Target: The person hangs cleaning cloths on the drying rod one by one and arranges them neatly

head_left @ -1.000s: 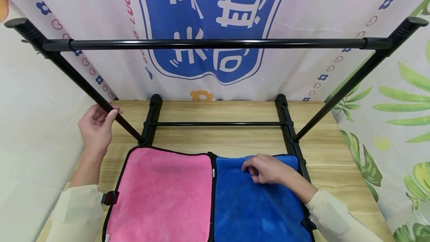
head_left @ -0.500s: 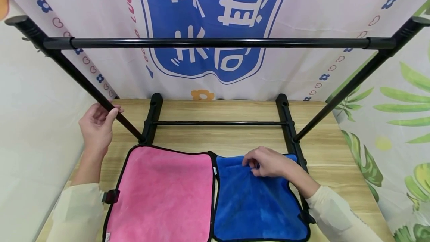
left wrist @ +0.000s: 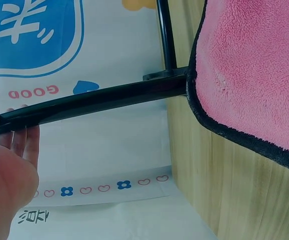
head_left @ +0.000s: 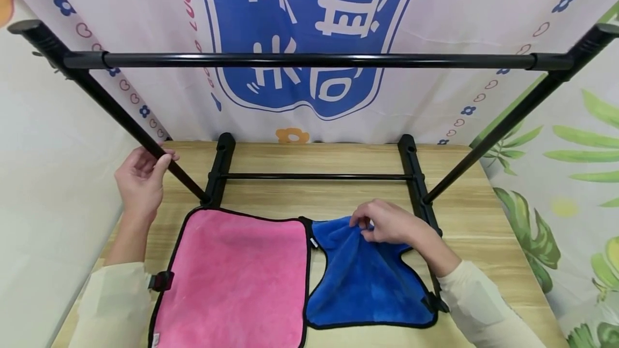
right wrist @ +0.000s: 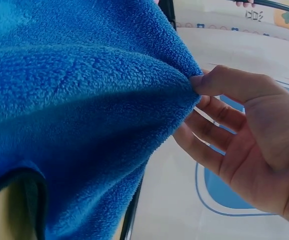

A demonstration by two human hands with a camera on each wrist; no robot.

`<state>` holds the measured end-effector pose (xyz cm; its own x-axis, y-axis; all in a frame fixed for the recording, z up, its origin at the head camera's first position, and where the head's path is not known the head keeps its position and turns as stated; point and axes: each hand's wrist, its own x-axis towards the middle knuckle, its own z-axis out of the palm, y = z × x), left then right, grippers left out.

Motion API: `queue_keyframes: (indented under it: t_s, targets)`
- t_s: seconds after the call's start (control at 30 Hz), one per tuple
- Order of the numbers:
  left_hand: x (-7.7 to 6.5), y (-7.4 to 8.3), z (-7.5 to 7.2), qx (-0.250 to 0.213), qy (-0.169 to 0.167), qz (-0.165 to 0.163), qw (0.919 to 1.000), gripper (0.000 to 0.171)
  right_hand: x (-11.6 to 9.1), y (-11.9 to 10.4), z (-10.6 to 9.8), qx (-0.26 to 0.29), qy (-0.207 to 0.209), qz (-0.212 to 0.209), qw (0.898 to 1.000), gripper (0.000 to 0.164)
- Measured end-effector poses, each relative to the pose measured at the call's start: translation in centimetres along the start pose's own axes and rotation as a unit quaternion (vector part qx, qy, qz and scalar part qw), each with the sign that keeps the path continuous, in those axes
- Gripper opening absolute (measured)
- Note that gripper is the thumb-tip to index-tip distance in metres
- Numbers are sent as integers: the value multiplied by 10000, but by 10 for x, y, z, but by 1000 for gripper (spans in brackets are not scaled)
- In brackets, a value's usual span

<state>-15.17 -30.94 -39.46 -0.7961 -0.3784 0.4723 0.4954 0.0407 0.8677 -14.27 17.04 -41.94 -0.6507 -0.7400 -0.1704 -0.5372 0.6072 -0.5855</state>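
Note:
A blue plush towel with dark edging lies on the table, its upper middle drawn up into folds. My right hand pinches that raised part between thumb and fingers; the right wrist view shows the cloth gathered to a point at the thumb tip. Beside it on the left, a pink towel with black edging lies flat. My left hand holds the left upright of a black tube rack, thumb on one side and fingers behind in the left wrist view.
The rack's top bar spans above the towels, and its low crossbar joins two feet on the wood-grain table. A right upright leans outward. A printed curtain hangs behind.
My right hand has moved up and away, pulling the middle of the blue towel with it. Its sides have drawn inward and its lower edge has risen. The left hand keeps holding the upright.

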Motion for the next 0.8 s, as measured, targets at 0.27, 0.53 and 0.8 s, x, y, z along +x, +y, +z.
queue_keyframes:
  t_s: [0.27, 0.53, 0.8]
  targets:
    - [1, 0, 0, -124, -13, 57, 9999, 18, 3, -10, -13, 6, 99, -211, 9997, 23]
    - [1, -1, -1, -109, -39, 151, 9998, 18, 4, -17, -22, -58, 180, -361, 9992, 23]
    - [1, -2, -1, -178, -15, 137, 9997, 19, 4, -24, -35, -58, 503, -802, 9955, 22]
